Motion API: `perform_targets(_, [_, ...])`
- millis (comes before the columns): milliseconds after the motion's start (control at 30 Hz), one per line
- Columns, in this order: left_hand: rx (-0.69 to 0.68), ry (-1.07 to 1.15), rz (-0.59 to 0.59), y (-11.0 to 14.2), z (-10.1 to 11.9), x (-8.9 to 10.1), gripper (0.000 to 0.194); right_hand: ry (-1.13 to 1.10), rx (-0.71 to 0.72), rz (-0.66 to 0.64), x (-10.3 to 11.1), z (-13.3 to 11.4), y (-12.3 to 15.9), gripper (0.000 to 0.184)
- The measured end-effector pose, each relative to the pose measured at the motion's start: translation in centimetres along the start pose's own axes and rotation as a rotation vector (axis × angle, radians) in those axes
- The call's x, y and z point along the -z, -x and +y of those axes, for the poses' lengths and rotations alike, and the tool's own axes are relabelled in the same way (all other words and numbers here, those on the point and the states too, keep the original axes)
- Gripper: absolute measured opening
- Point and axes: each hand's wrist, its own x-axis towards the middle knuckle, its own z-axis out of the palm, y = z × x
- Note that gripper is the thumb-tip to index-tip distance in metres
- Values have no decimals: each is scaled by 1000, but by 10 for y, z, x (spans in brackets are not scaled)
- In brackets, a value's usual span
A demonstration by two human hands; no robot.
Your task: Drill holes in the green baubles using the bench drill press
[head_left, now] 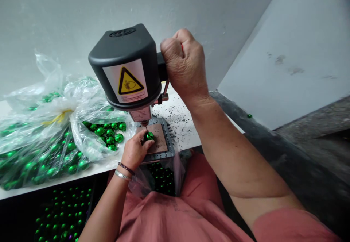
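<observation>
With thumb and fingers, my left hand [136, 148] grips a shiny green ball [149, 136] on a brown square board [160, 143]. The thin bit of a small drill press [124, 66] points down at the ball's top; whether it touches I cannot tell. My right hand [186, 65] is wrapped in a fist around the press's lever handle [162, 66], to the right of the black motor housing. A yellow warning triangle marks the housing. Under the board lies the grey metal base [171, 149] of the press.
Clear plastic bags [82, 132] of green balls cover the table's left side; loose balls [109, 132] lie at an opening. Dark shavings [179, 119] litter the white tabletop right of the press. Below are more green balls [161, 178] and a dark container of them [65, 212]. One ball [249, 116] lies on the floor.
</observation>
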Motion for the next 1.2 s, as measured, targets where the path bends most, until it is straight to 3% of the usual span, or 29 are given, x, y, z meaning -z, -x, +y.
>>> perform_targets(167, [7,7,-27,-1,3,4,36,-7,-3,13,0,1,0,28])
perform_targets(300, [90,196,-61,-7,-4,9,30,-6,-7,2,0,1,0,29])
perform_targets(567, [146,438,-75,-9,-16,5,35,-21,7,-2,1,-2,-1,29])
perform_targets(867, [95,72,-47,-14,2,1,43,-62,6,-4,2,-1,0,30])
perform_targets(1067, [57,68,-60,-15,0,1,38,-70,5,-22,4,-4,4,28])
perform_targets(1200, [45,36,-35,-14,-4,-2,39,-25,107,4,15,-10,23,25])
